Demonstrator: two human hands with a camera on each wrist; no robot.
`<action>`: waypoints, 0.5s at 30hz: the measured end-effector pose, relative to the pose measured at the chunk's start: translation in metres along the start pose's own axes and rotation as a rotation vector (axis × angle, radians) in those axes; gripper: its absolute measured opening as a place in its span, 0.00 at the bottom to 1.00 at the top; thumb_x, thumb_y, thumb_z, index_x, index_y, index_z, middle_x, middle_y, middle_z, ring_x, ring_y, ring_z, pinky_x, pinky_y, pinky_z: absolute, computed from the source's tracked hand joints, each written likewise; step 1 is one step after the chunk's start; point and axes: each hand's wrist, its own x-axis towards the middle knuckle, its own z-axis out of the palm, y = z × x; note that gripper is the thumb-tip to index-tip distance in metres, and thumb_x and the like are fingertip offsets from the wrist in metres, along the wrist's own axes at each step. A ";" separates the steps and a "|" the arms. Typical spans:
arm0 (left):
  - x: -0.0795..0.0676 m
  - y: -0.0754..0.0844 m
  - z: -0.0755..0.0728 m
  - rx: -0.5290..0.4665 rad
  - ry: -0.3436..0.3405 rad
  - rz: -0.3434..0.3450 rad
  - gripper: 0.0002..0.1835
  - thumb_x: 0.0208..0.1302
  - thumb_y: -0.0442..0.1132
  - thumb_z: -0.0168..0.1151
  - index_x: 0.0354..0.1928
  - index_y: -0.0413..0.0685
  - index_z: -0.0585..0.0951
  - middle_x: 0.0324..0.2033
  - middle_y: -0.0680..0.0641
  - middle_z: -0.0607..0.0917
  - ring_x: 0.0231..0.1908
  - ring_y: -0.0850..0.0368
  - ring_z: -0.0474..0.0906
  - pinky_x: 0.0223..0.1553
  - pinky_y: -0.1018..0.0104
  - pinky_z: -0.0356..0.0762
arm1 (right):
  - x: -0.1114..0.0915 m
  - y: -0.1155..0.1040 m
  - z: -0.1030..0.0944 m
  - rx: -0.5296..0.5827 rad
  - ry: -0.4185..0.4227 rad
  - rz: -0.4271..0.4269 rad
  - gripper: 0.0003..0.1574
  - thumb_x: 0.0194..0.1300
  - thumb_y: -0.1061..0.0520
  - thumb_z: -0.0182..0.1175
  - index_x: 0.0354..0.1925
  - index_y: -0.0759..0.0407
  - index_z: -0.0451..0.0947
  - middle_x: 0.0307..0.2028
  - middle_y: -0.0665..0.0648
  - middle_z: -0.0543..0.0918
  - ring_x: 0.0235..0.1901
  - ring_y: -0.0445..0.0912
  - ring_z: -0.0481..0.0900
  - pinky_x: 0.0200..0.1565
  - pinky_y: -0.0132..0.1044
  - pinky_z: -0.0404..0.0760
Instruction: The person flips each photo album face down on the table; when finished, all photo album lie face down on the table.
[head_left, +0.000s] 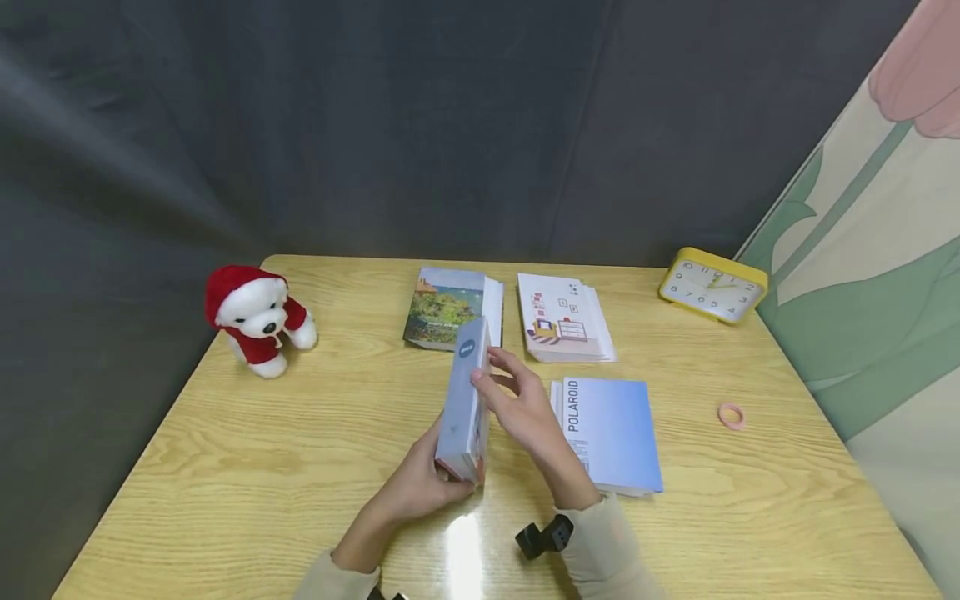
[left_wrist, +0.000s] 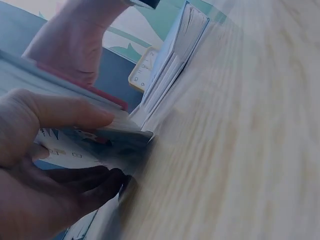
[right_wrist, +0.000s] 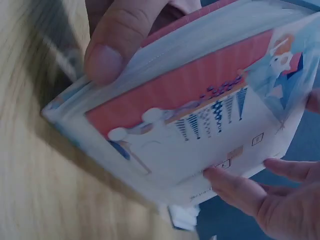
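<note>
A thick photo album (head_left: 461, 408) stands tilted above the table's middle, its pale blue spine facing up. My left hand (head_left: 420, 479) grips the album's near end; the left wrist view shows the thumb lying along the page edges, fingers underneath. On the album's right side, my right hand (head_left: 525, 404) touches the illustrated cover (right_wrist: 200, 130) with fairly straight fingers. That cover is white and red with small drawings. At the upper left of the right wrist view, the left thumb (right_wrist: 107, 62) presses the album's end.
Behind lie a landscape-covered album (head_left: 446, 304) and a white illustrated one (head_left: 558, 321). A blue POLAROID album (head_left: 615, 433) lies beside my right forearm. A plush dog (head_left: 258, 321) sits at left; a yellow clock (head_left: 714, 285) and pink ring (head_left: 731, 416) are at right.
</note>
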 end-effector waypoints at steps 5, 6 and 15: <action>0.002 -0.002 -0.001 -0.056 -0.003 -0.035 0.62 0.48 0.19 0.67 0.80 0.63 0.46 0.65 0.41 0.70 0.57 0.46 0.74 0.55 0.60 0.77 | -0.005 0.007 -0.007 0.116 -0.007 0.030 0.36 0.75 0.53 0.53 0.76 0.43 0.56 0.68 0.65 0.65 0.63 0.60 0.71 0.52 0.55 0.80; 0.002 -0.003 -0.002 -0.074 0.005 -0.040 0.61 0.48 0.18 0.67 0.80 0.60 0.47 0.65 0.39 0.70 0.59 0.45 0.73 0.56 0.61 0.76 | -0.006 0.009 -0.008 0.129 -0.006 0.025 0.36 0.76 0.53 0.53 0.76 0.42 0.56 0.68 0.65 0.66 0.63 0.60 0.71 0.51 0.56 0.80; -0.005 0.000 -0.009 0.009 0.113 -0.081 0.50 0.45 0.19 0.66 0.75 0.46 0.62 0.68 0.36 0.65 0.67 0.36 0.61 0.65 0.43 0.65 | -0.016 0.022 -0.016 0.169 0.118 0.044 0.29 0.75 0.63 0.50 0.72 0.59 0.66 0.62 0.66 0.72 0.51 0.55 0.81 0.42 0.42 0.85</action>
